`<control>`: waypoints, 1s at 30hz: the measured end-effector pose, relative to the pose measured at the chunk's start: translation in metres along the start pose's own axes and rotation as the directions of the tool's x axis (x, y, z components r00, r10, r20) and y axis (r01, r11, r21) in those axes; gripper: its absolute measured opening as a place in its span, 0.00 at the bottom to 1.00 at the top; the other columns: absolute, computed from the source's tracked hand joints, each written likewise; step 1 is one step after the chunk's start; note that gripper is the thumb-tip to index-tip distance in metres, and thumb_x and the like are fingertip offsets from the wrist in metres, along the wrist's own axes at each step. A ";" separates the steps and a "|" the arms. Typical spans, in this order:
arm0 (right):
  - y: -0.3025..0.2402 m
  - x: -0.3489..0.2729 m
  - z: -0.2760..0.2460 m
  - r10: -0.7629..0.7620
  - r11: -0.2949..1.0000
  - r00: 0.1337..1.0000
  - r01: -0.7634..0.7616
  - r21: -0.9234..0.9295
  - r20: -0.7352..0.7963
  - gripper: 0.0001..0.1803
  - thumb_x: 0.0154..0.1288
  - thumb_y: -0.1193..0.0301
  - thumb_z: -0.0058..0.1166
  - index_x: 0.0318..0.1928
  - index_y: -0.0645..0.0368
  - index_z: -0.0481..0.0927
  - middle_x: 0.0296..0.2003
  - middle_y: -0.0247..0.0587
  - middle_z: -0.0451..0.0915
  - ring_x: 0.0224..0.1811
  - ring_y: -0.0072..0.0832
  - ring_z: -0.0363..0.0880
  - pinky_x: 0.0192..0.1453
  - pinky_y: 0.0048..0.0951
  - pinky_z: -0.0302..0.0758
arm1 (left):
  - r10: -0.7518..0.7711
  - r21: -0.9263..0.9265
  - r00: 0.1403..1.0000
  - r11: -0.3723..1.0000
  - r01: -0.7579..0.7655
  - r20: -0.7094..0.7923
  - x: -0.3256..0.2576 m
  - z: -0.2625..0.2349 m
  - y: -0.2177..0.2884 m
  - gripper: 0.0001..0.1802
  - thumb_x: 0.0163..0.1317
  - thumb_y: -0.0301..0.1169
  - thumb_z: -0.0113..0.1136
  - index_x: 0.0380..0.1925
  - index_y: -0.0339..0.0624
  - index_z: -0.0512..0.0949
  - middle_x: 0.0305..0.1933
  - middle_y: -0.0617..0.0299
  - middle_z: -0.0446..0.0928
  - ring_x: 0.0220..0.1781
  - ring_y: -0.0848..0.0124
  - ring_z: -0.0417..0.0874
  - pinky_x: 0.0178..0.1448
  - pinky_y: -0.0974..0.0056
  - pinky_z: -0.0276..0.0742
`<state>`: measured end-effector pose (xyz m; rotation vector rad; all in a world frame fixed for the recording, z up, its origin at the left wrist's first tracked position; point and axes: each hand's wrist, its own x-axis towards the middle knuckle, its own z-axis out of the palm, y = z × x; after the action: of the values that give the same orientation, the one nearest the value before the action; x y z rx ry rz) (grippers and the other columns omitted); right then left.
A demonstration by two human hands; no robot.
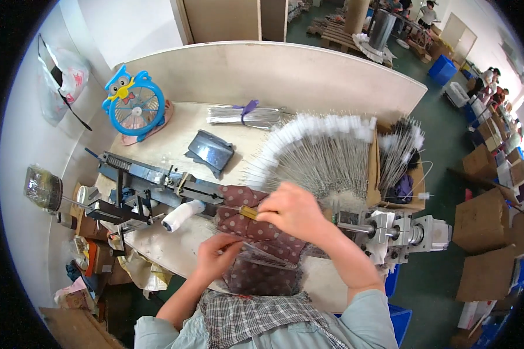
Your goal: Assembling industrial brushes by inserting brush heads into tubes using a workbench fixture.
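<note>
At the upper left of the frame your blue fan [133, 104] stands clear of the work. Below it the metal jig [157, 186] lies across the bench, a white roller [182, 214] at its near side. Lower centre, your left hand [215, 256] pinches a thin wire, fingers nearly closed. Your right hand [294, 210] curls over a yellow-handled tool [248, 212] on the dotted cloth [256, 232], steadying it. Right of centre, white-tipped wires [320, 151] fan out within reach.
</note>
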<state>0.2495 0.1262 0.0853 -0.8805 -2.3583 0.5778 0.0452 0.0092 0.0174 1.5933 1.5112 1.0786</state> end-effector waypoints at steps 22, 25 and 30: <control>-0.028 0.031 0.051 -0.017 0.990 0.981 -0.010 -0.138 -0.194 0.06 0.52 0.69 0.59 0.31 0.56 0.81 0.27 0.34 0.80 0.35 0.34 0.75 0.39 0.33 0.73 | -0.409 -0.066 0.907 0.907 0.416 0.097 0.038 -0.015 -0.024 0.26 0.54 0.48 0.61 0.26 0.28 0.79 0.23 0.58 0.79 0.24 0.69 0.79 0.30 0.67 0.71; -0.031 0.002 0.039 -0.010 0.994 0.971 -0.017 -0.110 -0.241 0.07 0.53 0.72 0.59 0.35 0.57 0.81 0.28 0.36 0.80 0.34 0.34 0.77 0.36 0.32 0.75 | -0.361 -0.549 0.930 0.763 0.341 0.076 0.037 0.007 -0.015 0.21 0.56 0.44 0.59 0.27 0.32 0.78 0.28 0.58 0.79 0.28 0.70 0.79 0.31 0.66 0.72; -0.011 -0.036 0.066 0.023 0.996 0.992 -0.034 -0.084 -0.126 0.10 0.55 0.74 0.54 0.39 0.58 0.78 0.30 0.40 0.77 0.33 0.33 0.79 0.32 0.31 0.76 | -0.433 -0.636 0.896 0.667 0.389 0.093 0.037 0.021 -0.012 0.07 0.51 0.30 0.58 0.23 0.39 0.72 0.25 0.60 0.76 0.29 0.74 0.78 0.31 0.64 0.74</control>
<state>0.2265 0.0805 0.0293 -0.9618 -2.2746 0.4219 0.0584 0.0486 0.0014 0.6934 1.2505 1.2068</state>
